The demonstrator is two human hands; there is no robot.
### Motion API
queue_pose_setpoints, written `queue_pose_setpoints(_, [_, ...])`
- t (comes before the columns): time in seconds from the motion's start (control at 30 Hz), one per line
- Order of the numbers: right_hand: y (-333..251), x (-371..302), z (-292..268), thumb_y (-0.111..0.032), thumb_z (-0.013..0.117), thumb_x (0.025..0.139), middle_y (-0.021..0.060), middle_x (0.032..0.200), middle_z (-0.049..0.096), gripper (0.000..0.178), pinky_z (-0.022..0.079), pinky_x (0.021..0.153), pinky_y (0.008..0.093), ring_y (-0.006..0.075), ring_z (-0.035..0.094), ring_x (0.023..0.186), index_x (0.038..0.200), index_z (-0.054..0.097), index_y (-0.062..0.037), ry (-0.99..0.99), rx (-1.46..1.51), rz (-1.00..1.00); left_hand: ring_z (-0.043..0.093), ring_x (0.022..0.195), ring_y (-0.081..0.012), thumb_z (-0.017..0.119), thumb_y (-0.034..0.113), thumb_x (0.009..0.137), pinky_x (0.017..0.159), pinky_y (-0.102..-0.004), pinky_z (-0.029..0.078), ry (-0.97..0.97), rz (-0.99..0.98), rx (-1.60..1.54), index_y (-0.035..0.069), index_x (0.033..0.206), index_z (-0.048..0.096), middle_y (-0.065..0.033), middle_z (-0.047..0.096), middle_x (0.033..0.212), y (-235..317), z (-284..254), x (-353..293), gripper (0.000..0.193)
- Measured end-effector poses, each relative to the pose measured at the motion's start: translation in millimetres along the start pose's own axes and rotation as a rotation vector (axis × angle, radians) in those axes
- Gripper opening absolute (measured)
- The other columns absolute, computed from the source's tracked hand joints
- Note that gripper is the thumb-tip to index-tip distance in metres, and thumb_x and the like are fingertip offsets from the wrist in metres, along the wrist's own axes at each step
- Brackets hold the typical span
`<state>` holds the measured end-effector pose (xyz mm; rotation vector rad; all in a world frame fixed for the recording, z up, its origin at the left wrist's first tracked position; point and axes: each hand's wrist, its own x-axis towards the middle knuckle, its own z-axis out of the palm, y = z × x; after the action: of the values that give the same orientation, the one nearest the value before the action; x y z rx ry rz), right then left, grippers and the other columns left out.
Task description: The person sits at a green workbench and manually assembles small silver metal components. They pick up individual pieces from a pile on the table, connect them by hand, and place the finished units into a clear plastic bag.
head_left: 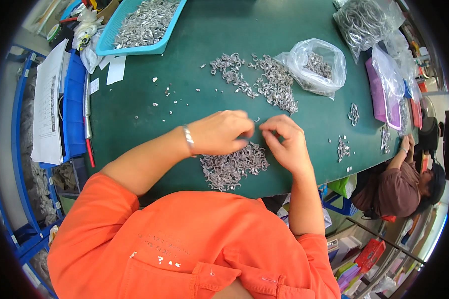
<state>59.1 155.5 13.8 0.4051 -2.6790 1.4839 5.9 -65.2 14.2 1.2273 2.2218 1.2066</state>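
Small, curved, silver-grey pieces (234,168) are heaped beside the left hand (223,132). Whether any are gripped by it or the right hand (288,144), both curled, cannot be told.

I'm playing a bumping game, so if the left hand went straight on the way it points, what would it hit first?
Probably the right hand, just across a small gap from the left hand, though one view leaves their heights unclear.

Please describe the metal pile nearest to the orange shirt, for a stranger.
Find the green table, then the orange shirt at its near edge. Just beyond lies the grey metal pile; unlike the farther heaps, it sits between the two forearms.
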Motion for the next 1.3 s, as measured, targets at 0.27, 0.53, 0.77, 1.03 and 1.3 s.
queue_pose_setpoints(0.27, [23, 45, 22, 0.010, 0.059, 0.077, 0.0149, 0.102, 0.066, 0.028, 0.052, 0.083, 0.0401, 0.0341, 0.063, 0.095, 0.102, 0.068, 0.0003, 0.251, -0.372, -0.274, 0.059, 0.082, -0.0347, 0.068, 0.003, 0.082, 0.072, -0.0430, 0.051, 0.322, 0.064, 0.223, 0.004, 0.088, 0.057, -0.0135, 0.055, 0.089, -26, 39, 28, 0.012])
queue_pose_setpoints(0.53, [20, 23, 4, 0.016, 0.054, 0.071, 0.0152, 0.109, 0.064, 0.042, 0.050, 0.089, 0.0413, 0.0354, 0.059, 0.102, 0.107, 0.068, 0.0000, 0.046, -0.318, -0.227, 0.065, 0.075, -0.0206, 0.067, 0.007, 0.088, 0.068, -0.0313, 0.051, 1.073, -0.073, 0.698, 0.005, 0.090, 0.069, -0.0081, 0.067, 0.086, -48, -120, -8, 0.004])
queue_pose_setpoints(0.77, [17, 0, -3, 0.013, 0.057, 0.077, 0.0139, 0.105, 0.066, 0.033, 0.051, 0.086, 0.0389, 0.0340, 0.061, 0.097, 0.103, 0.069, -0.0015, 0.108, -0.262, -0.160, 0.065, 0.086, -0.0286, 0.070, 0.007, 0.082, 0.074, -0.0361, 0.053, 1.003, -0.189, 0.802, 0.005, 0.088, 0.071, -0.0099, 0.068, 0.093, -79, -158, -29, 0.007])
queue_pose_setpoints(1.03, [20, -9, 0, 0.004, 0.071, 0.078, 0.0123, 0.089, 0.063, 0.018, 0.052, 0.072, 0.0373, 0.0308, 0.062, 0.083, 0.094, 0.068, -0.0018, 0.162, -0.315, -0.093, 0.061, 0.087, -0.0310, 0.071, 0.001, 0.078, 0.077, -0.0387, 0.051, 0.329, 0.199, 0.265, 0.004, 0.089, 0.065, -0.0101, 0.060, 0.087, -27, -12, 26, 0.013])
queue_pose_setpoints(1.3, [8, -12, 2, 0.005, 0.069, 0.081, 0.0107, 0.088, 0.063, 0.014, 0.052, 0.067, 0.0327, 0.0241, 0.063, 0.075, 0.093, 0.066, -0.0015, 0.150, -0.161, -0.009, 0.060, 0.084, -0.0321, 0.069, -0.001, 0.079, 0.074, -0.0411, 0.050, 0.358, 0.090, 0.332, 0.004, 0.082, 0.060, -0.0110, 0.056, 0.087, -31, 13, 26, 0.011])
